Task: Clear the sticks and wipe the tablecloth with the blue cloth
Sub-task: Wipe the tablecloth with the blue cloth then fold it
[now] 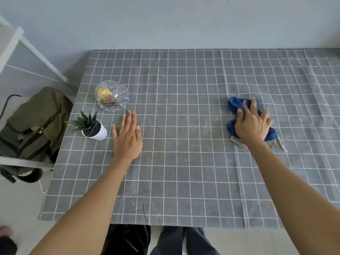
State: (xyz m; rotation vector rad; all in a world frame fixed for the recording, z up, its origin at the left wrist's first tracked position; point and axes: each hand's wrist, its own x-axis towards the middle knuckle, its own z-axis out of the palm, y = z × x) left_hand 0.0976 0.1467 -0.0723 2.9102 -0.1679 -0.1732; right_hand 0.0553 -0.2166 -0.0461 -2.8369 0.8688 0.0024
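A grey tablecloth (184, 162) with a white grid covers the table. The blue cloth (234, 104) lies crumpled on its right half, with a grey edge showing at the near side. My right hand (253, 124) presses flat on top of the blue cloth, fingers spread over it. My left hand (127, 137) rests palm down on the tablecloth at the left, fingers together and holding nothing. No loose sticks are visible on the cloth.
A cut-glass bowl (111, 95) holding yellow and brown items stands at the far left. A small spiky plant in a white pot (92, 127) stands near the left edge. An olive bag (33, 122) sits on a white chair beside the table.
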